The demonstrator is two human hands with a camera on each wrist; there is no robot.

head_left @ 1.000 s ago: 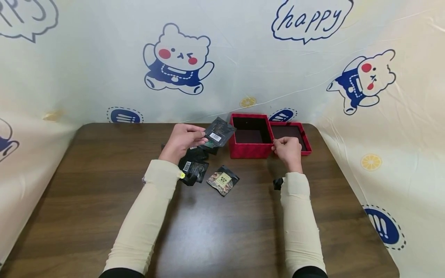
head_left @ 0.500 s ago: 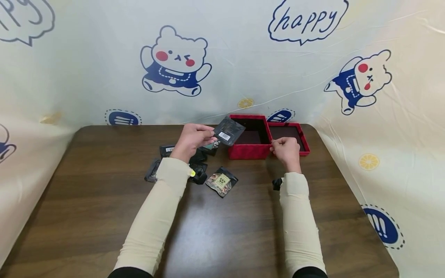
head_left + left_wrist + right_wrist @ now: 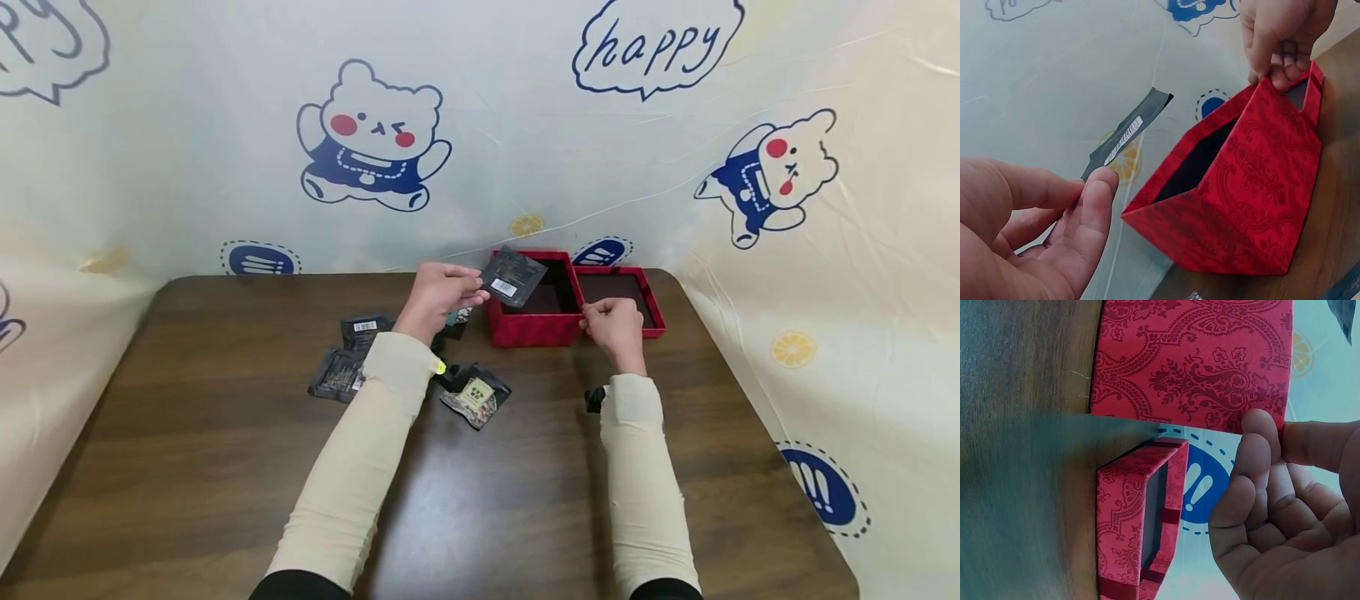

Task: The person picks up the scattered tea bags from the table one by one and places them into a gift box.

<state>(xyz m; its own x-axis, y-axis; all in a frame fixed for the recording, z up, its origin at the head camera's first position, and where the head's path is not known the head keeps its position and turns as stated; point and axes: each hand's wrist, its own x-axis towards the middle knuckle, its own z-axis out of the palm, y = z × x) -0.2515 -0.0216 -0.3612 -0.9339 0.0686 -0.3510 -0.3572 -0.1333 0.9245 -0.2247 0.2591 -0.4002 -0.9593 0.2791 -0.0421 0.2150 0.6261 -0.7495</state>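
A flat black sachet (image 3: 514,277) with a white barcode label is pinched between the thumb and fingers of my left hand (image 3: 438,297). It hangs over the left part of the red patterned box (image 3: 535,330), whose top is uncovered and whose inside is dark. In the left wrist view the sachet (image 3: 1125,134) is seen nearly edge-on, apart from the box (image 3: 1241,194). My right hand (image 3: 617,329) pinches the near right corner of the box, thumb and fingertips on its rim, as the right wrist view also shows. The floor of the box is partly hidden by the sachet.
The red lid (image 3: 654,321) lies inside up, right of the box. Several black sachets lie left of it, partly under my left arm, including one barcoded sachet (image 3: 337,375). A sachet with a pale label (image 3: 477,393) lies in front. A printed cloth (image 3: 510,150) hangs behind the table (image 3: 510,517).
My left hand has moved right with the sachet, from beside the box to over it. Sachets at the left have come into view from behind the arm. My right hand stays on the box corner.
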